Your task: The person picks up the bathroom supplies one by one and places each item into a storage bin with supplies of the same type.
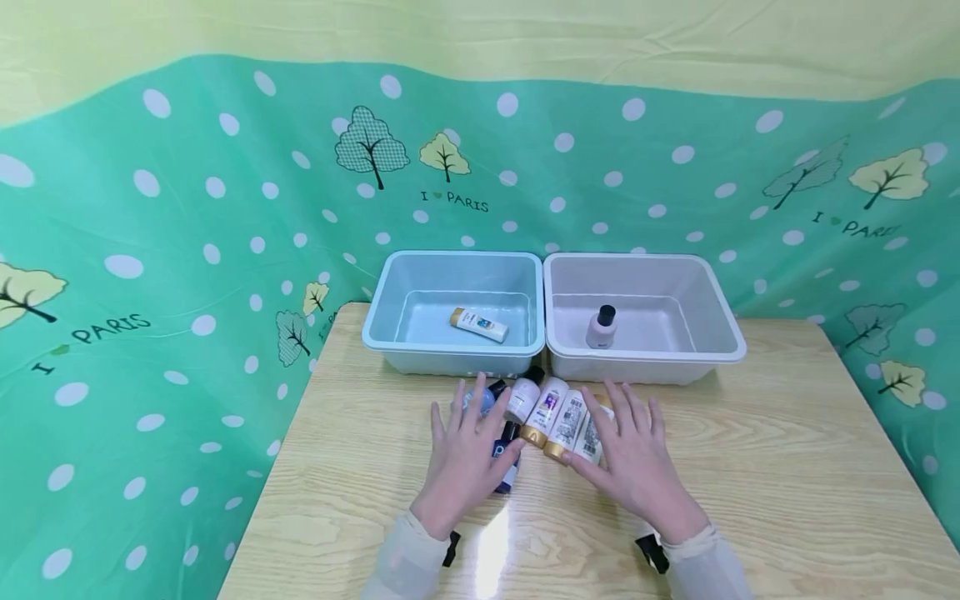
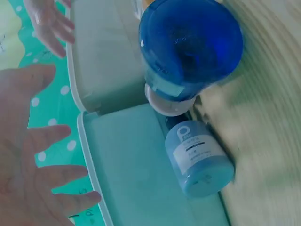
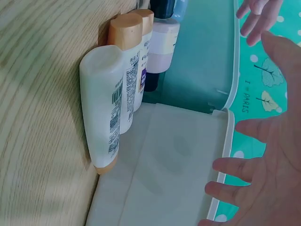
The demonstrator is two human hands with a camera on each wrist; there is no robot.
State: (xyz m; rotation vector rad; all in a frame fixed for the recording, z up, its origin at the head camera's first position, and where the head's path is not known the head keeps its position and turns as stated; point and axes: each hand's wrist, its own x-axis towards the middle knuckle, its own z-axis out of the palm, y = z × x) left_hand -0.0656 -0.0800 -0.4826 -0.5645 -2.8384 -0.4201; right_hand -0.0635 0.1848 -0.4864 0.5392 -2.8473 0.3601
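Observation:
Fingers spread, my left hand (image 1: 467, 457) hovers over the left side of a group of bottles, holding nothing. Below it lie a dark blue bottle (image 1: 506, 467) and a light blue bottle (image 2: 199, 159) with a white label. Beside them is a pale bottle with a black cap (image 1: 522, 400). My right hand (image 1: 636, 457) is likewise spread and holds nothing, above the right end of the group. Three white bottles with gold caps lie side by side there; the outermost white bottle (image 3: 101, 103) is partly covered by that hand in the head view.
Behind the bottles stand a light blue bin (image 1: 450, 362), with a white gold-capped bottle (image 1: 480, 324) lying inside, and a pale grey bin (image 1: 645, 367), with a black-capped pinkish bottle (image 1: 602, 328) upright inside. A green patterned cloth (image 1: 600, 208) hangs behind the wooden table (image 1: 787, 467).

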